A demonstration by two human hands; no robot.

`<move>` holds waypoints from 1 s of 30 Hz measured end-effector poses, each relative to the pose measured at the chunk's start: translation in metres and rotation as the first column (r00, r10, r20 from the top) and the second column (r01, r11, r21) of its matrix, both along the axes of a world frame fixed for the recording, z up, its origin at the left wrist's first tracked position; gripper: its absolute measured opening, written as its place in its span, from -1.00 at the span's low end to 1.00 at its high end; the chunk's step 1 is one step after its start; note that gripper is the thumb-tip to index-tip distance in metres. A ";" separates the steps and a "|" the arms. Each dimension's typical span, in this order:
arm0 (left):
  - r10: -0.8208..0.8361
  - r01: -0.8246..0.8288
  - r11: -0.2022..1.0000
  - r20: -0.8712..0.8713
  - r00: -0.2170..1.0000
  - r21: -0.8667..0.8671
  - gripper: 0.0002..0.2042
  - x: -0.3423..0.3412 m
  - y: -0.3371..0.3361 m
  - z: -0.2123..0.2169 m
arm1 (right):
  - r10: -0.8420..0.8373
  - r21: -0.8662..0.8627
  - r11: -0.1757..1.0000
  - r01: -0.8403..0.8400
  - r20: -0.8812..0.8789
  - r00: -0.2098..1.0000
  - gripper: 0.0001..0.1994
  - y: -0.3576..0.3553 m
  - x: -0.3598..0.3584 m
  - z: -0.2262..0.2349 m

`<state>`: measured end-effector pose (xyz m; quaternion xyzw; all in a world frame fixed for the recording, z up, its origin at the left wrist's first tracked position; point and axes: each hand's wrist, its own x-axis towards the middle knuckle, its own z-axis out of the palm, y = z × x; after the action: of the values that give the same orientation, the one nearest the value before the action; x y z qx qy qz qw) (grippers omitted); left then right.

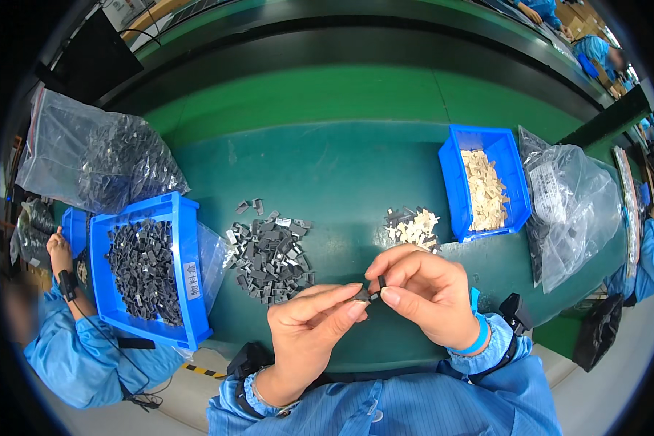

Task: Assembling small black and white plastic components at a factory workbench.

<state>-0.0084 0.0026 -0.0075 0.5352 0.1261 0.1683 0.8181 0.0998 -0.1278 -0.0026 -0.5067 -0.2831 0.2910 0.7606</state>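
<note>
Looks like a joining step imo: left grip (314,317) pinching a dark plastic part (362,293), right grip (430,296) a small black piece (382,281), so careful lining-up's needed.

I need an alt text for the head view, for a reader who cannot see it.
The person's left hand pinches a small dark part near another dark piece in the right hand, over a green table. A pile of dark parts and a smaller cream-and-dark pile lie between a left blue bin and a right blue bin.
</note>
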 end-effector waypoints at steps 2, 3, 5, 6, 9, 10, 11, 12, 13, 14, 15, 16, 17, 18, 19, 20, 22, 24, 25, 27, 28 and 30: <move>0.004 -0.004 1.000 -0.006 1.000 -0.004 -0.75 0.000 0.000 0.001 | 0.040 0.006 0.999 -0.039 -0.100 0.994 -0.95 0.002 -0.001 -0.001; 0.011 -0.011 1.000 -0.011 1.000 -0.007 -0.75 0.000 0.000 0.002 | 0.041 0.007 0.999 -0.041 -0.101 0.994 -0.95 0.002 -0.001 0.000; 0.008 -0.008 1.000 -0.011 1.000 -0.015 -0.74 0.000 0.000 0.001 | 0.061 -0.023 0.998 -0.066 -0.154 0.986 -0.96 0.002 -0.001 0.002; 0.004 -0.004 1.000 -0.011 1.000 -0.024 -0.74 0.000 0.000 0.001 | 0.061 -0.023 0.998 -0.065 -0.154 0.986 -0.96 0.002 -0.001 0.002; 0.016 -0.015 0.999 -0.024 1.000 0.048 -0.74 0.001 -0.001 0.001 | 0.056 -0.025 0.998 -0.061 -0.153 0.987 -0.96 0.002 -0.001 0.001; 0.014 -0.013 0.999 -0.025 1.000 0.048 -0.74 0.000 -0.001 0.000 | 0.055 -0.027 0.998 -0.060 -0.158 0.986 -0.96 0.002 -0.001 0.000; 0.017 -0.015 0.996 -0.022 1.000 0.092 -0.74 0.000 -0.001 0.000 | 0.054 -0.029 0.998 -0.060 -0.164 0.985 -0.95 0.002 -0.001 0.000; 0.020 -0.017 0.991 -0.019 1.000 0.136 -0.73 0.000 -0.002 0.000 | 0.052 -0.028 0.998 -0.057 -0.165 0.985 -0.95 0.002 -0.001 -0.001; 0.017 -0.014 0.991 -0.020 1.000 0.136 -0.73 0.001 -0.002 0.000 | 0.052 -0.026 0.998 -0.057 -0.163 0.985 -0.95 0.002 -0.001 -0.001; 0.027 -0.024 0.988 -0.020 0.999 0.151 -0.73 0.001 -0.003 0.000 | 0.053 -0.024 0.998 -0.057 -0.160 0.986 -0.94 0.003 -0.001 -0.002; 0.037 -0.033 0.985 -0.020 0.999 0.167 -0.72 0.001 -0.003 0.001 | 0.051 -0.023 0.998 -0.055 -0.161 0.986 -0.94 0.002 -0.001 -0.002; 0.035 -0.031 0.985 -0.020 0.999 0.167 -0.72 0.002 -0.004 0.001 | 0.049 -0.025 0.998 -0.054 -0.157 0.986 -0.93 0.002 -0.001 -0.002; 0.034 -0.030 0.983 -0.020 0.999 0.181 -0.72 0.002 -0.004 0.001 | 0.049 -0.027 0.998 -0.054 -0.154 0.987 -0.93 0.002 -0.001 -0.003; 0.034 -0.029 0.981 -0.020 0.999 0.194 -0.71 0.002 -0.004 0.001 | 0.049 -0.026 0.998 -0.053 -0.155 0.987 -0.93 0.002 -0.001 -0.003; 0.033 -0.029 0.980 -0.020 0.999 0.195 -0.71 0.001 -0.004 0.001 | 0.050 -0.031 0.998 -0.056 -0.147 0.988 -0.92 0.002 0.000 -0.003; 0.035 -0.028 0.975 -0.028 0.999 0.221 -0.71 0.001 -0.004 0.001 | 0.051 -0.037 0.998 -0.056 -0.138 0.989 -0.92 0.002 0.000 -0.003; 0.035 -0.026 0.968 -0.035 0.999 0.248 -0.71 0.001 -0.004 0.002 | 0.044 -0.041 0.998 -0.050 -0.133 0.990 -0.92 0.002 0.000 -0.002; 0.034 -0.022 0.969 -0.047 0.998 0.248 -0.72 0.001 -0.004 0.003 | 0.039 -0.044 0.998 -0.045 -0.129 0.991 -0.92 0.002 -0.001 -0.003; 0.034 -0.021 0.968 -0.047 0.998 0.248 -0.72 0.001 -0.004 0.003 | 0.032 -0.059 0.997 -0.039 -0.109 0.994 -0.92 0.002 -0.001 -0.003; 0.033 -0.019 0.961 -0.045 0.998 0.274 -0.72 0.000 -0.004 0.002 | 0.026 -0.074 0.997 -0.033 -0.088 0.996 -0.91 0.002 -0.001 -0.003; 0.033 -0.019 0.961 -0.045 0.998 0.275 -0.72 0.000 -0.004 0.002 | 0.018 -0.083 0.996 -0.023 -0.065 0.998 -0.91 0.003 -0.001 -0.002; 0.030 -0.016 0.956 -0.041 0.999 0.291 -0.71 0.000 -0.004 0.002 | 0.009 -0.092 0.996 -0.013 -0.040 0.999 -0.91 0.003 -0.001 -0.002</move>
<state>-0.0081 -0.0011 -0.0052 0.6519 0.1247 0.1824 0.7254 0.0984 -0.1251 -0.0046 -0.5336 -0.2570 0.3179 0.7403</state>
